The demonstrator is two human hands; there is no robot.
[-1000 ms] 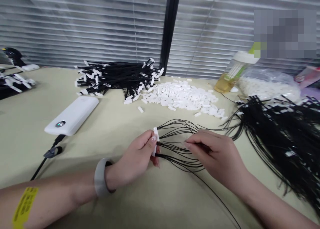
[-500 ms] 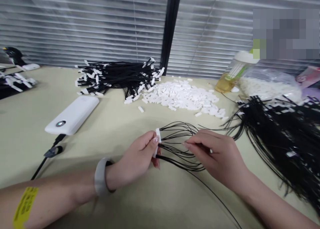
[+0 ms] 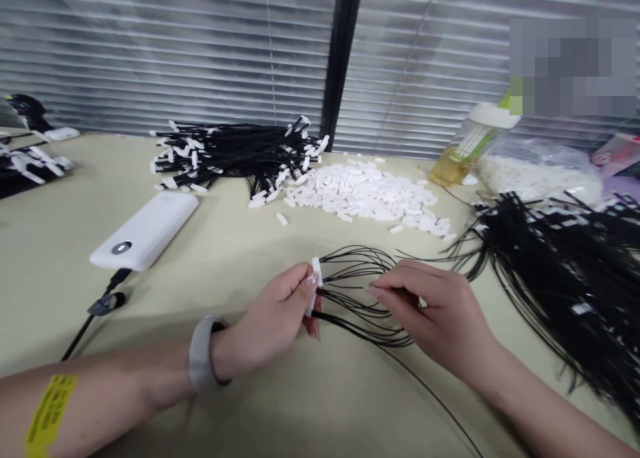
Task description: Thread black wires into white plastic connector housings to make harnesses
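A white connector [image 3: 317, 271] is pinched between the thumb and fingers of my left hand [image 3: 280, 305], which wears a grey wristband. From its right side a fan of thin black wires [image 3: 357, 303] bows out toward my right hand [image 3: 430, 308]. The right thumb and forefinger are closed on a black wire in the middle of that fan, a short way from the connector. My right palm and curled fingers hide where the other wires run. One loose wire trails down to the lower right edge.
White connectors [image 3: 367, 191] lie heaped behind my hands. Bundled wires with connectors [image 3: 230, 148] lie at the back, and loose black wires [image 3: 560, 271] at the right. A power bank [image 3: 145, 231] with a cable is at left; a bottle [image 3: 470, 145] and plastic bag [image 3: 543, 171] stand back right.
Both hands stay almost in place with the same grips. The wires between them have shifted slightly, the lower ones bowing a little lower.
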